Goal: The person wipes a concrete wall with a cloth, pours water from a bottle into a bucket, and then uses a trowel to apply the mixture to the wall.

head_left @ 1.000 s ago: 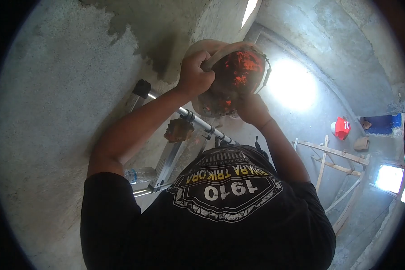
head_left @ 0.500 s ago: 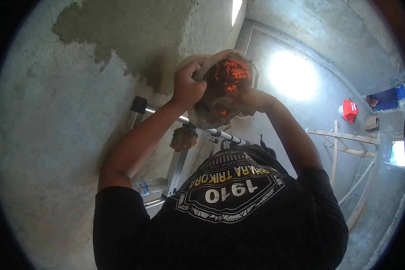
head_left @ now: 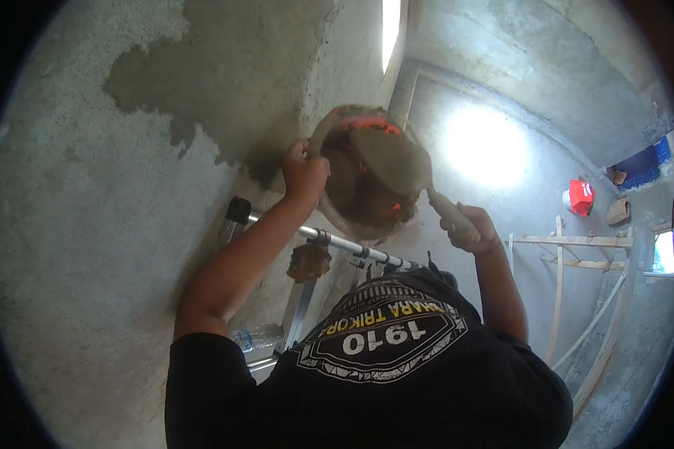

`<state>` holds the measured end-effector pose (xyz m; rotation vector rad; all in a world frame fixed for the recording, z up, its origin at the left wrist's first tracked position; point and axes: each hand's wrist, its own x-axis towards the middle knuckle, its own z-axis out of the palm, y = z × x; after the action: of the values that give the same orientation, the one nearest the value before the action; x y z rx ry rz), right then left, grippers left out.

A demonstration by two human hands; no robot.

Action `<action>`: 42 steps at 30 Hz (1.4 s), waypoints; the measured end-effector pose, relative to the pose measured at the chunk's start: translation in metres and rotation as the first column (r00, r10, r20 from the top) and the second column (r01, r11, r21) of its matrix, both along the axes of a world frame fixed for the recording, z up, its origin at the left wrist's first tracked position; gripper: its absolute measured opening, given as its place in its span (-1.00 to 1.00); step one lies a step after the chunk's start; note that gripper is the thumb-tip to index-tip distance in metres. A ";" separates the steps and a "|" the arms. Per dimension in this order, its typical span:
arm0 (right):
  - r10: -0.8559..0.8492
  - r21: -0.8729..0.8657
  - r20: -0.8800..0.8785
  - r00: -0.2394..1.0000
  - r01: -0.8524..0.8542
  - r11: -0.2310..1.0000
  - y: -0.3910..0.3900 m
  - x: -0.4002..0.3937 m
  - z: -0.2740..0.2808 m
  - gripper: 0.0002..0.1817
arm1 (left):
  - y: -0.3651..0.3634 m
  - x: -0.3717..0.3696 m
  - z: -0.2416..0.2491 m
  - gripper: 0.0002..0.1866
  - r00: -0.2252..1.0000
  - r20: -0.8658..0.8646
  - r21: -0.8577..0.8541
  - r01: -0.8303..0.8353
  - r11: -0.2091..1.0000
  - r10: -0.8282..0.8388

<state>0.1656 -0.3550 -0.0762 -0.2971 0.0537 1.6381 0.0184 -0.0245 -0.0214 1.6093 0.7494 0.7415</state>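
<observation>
My left hand [head_left: 305,179] is closed round the left rim of a mortar-coated bucket [head_left: 335,187], whose inside shows orange-red patches through grey-brown smears. In my right hand [head_left: 472,228] is the mortar-caked handle of a trowel [head_left: 391,159]. Its broad blade, covered in grey mortar, lies across the bucket's mouth and hides part of the inside. To the left, a dark wet patch of plaster [head_left: 232,82] with a ragged lower edge covers the upper wall.
Below the bucket runs a metal ladder [head_left: 344,243], with a brown-crusted lump [head_left: 309,263] on it. A plastic bottle [head_left: 258,338] lies near my left elbow. Wooden framing [head_left: 577,241] stands at right, and a red-and-white object [head_left: 579,197] is against the far wall.
My right hand has drawn back from inside the bucket towards the lower right, bringing the trowel blade into sight. The bucket and my left hand sit slightly lower in view.
</observation>
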 end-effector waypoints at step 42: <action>-0.497 0.403 0.843 0.204 0.372 0.836 0.325 0.085 0.295 -0.69 | 0.002 0.009 -0.020 -0.82 0.989 -0.145 0.103 -0.021 0.994 0.036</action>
<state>0.2507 -0.0301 0.2186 -1.0267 -0.7985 0.6592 0.0278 -0.0225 -0.0413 1.7627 0.8540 0.6963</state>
